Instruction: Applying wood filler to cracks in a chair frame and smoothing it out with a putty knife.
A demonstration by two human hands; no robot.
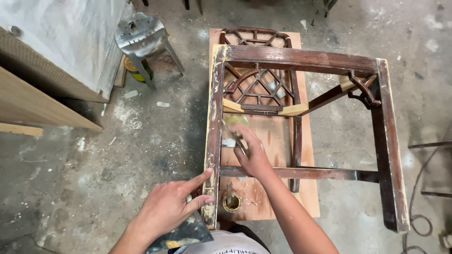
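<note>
**Two hands at a worn chair frame, much of the work hidden**

A dark wooden chair frame (pixel 301 61) lies on its back on a plywood board (pixel 278 141) on the concrete floor (pixel 117 155); every place below is given from this frame. Its lattice back (pixel 256 84) shows through the open seat, partly masked by the near rails.

The right hand (pixel 254 153) reaches inside the frame, just beside the left rail (pixel 214 136), with fingers curled shut around a small tool (pixel 234 136). The tool is blurred, and its working end cannot be made out; a pale greenish smear sits at its tip against the rail. The palm faces away, so the grip itself is hidden.

The left hand (pixel 172 207) rests on the outer face of the same rail at its near end, forefinger stretched out along the wood and thumb pressed to it, the other fingers folded under. It clamps on nothing that can be seen. Just below it lies a dark flat scraper-like blade (pixel 181 235), cut off by the bottom edge; whether the hand touches it is unclear.

A small round tin (pixel 231 202) stands on the board inside the frame's near corner, its contents too small to read.

Left of the frame stands a metal stool (pixel 141 40), with a green can (pixel 136 70) half hidden beneath it. Right of the frame a cable (pixel 419 221) runs off the edge.
</note>
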